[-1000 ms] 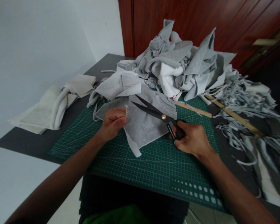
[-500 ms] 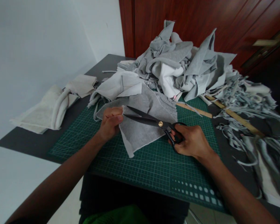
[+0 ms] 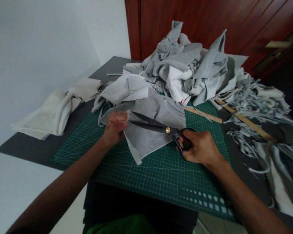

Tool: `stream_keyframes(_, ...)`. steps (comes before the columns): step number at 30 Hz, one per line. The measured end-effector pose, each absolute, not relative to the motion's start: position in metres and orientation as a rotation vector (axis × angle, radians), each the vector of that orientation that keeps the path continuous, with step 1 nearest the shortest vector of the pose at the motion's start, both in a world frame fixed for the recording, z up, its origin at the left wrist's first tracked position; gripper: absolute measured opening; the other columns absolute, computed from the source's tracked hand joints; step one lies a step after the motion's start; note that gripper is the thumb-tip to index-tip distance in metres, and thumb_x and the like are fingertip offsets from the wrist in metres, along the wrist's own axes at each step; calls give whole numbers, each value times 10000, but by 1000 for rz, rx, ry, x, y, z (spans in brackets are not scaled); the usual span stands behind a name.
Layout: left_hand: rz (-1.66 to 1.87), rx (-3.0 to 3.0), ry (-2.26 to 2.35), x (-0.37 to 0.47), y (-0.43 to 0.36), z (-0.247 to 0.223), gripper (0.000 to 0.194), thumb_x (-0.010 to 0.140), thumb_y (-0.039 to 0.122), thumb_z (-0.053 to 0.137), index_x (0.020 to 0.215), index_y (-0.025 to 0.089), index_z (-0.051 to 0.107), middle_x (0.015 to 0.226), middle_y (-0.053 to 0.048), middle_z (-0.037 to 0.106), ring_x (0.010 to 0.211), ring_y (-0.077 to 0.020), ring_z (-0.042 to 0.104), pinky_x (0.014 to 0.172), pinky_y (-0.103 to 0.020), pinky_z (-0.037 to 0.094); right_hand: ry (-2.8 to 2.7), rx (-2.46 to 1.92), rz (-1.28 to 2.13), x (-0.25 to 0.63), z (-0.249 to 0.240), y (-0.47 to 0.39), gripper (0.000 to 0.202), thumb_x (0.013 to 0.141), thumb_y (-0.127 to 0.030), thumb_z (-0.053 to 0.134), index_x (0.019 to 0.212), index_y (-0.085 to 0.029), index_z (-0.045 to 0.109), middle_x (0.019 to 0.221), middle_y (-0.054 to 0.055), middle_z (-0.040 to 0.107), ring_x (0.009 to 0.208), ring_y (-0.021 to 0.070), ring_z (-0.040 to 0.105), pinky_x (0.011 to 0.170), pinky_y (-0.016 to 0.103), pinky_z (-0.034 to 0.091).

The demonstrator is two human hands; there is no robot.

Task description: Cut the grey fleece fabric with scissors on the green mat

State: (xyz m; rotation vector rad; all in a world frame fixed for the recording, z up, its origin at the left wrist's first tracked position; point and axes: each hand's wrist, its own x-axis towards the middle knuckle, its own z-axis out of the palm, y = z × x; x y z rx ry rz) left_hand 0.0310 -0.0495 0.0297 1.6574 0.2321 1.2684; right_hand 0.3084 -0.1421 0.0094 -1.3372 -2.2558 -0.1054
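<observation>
Black scissors (image 3: 158,126) with a brass pivot lie across a piece of grey fabric (image 3: 146,139), their blades parted and pointing left. My right hand (image 3: 200,148) is closed around the scissor handles. Between the thumb and fingers of my left hand (image 3: 116,128), the fabric's upper left edge is pinched, close to the blade tips. The held fabric hangs over the green cutting mat (image 3: 161,182), its lower corner pointing down. More grey fabric and a whitish piece (image 3: 127,87) lie just behind it.
A tall heap of grey and white cloth (image 3: 185,61) stands at the back. Thin scraps (image 3: 254,100) pile up at the right beside a wooden strip (image 3: 251,125). A shorter strip (image 3: 207,116) lies on the mat. Folded cream cloth (image 3: 44,113) sits at the left.
The scissors and my left hand have shifted very slightly left. The lower corner of the held fabric has moved a little to the right.
</observation>
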Motion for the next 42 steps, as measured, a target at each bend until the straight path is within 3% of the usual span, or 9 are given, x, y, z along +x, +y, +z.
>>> stream_keyframes(17, 1224, 1643, 147, 30, -55, 33, 571, 856, 384, 629, 413, 142, 364, 400, 26, 322, 401, -64, 323, 445, -239, 230, -2259, -1290, -80, 309, 12, -142, 16, 698, -187, 586, 706, -179, 574, 533, -58, 508, 442, 79, 459, 475, 220, 315)
stream_keyframes(36, 1286, 1793, 58, 33, -52, 32, 550, 892, 296, 581, 446, 150, 295, 408, 49, 232, 375, -43, 225, 397, -235, 136, -2302, -1364, -5, 311, 16, -144, 63, 667, -177, 559, 723, -204, 572, 568, -49, 545, 462, 95, 470, 500, 236, 315)
stream_keyframes(42, 1214, 1751, 152, 29, -53, 26, 558, 876, 343, 585, 440, 153, 292, 410, 41, 245, 383, -54, 228, 420, -262, 151, -2244, -1389, -52, 307, 10, -144, 46, 689, -188, 576, 695, -208, 535, 549, -53, 498, 456, 94, 437, 489, 241, 303)
